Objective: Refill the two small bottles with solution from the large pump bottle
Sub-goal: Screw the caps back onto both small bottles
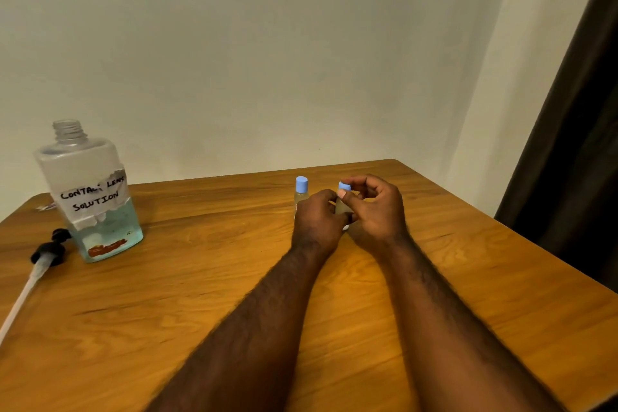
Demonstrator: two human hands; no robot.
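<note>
Well right of the large clear pump bottle [90,191], its neck open, the left hand [316,217] grips a small clear plastic bottle [341,207] on the wooden bench [200,278]; the right hand [374,207] pinches its blue cap [344,186]; its capped twin [301,192] stands slightly nearer the large bottle; hold the body upright, turn only the cap

Wood, plastic, paper and cloth

The counter [200,294] is varnished wood with a soft sheen. At 9 o'clock, the large bottle [100,227] is smooth clear plastic with a torn matt paper label [92,199]. The free small bottle [301,198] and the held small bottle [341,208] are clear plastic with matt blue caps. At 3 o'clock hangs a dark cloth curtain [575,144].
</note>
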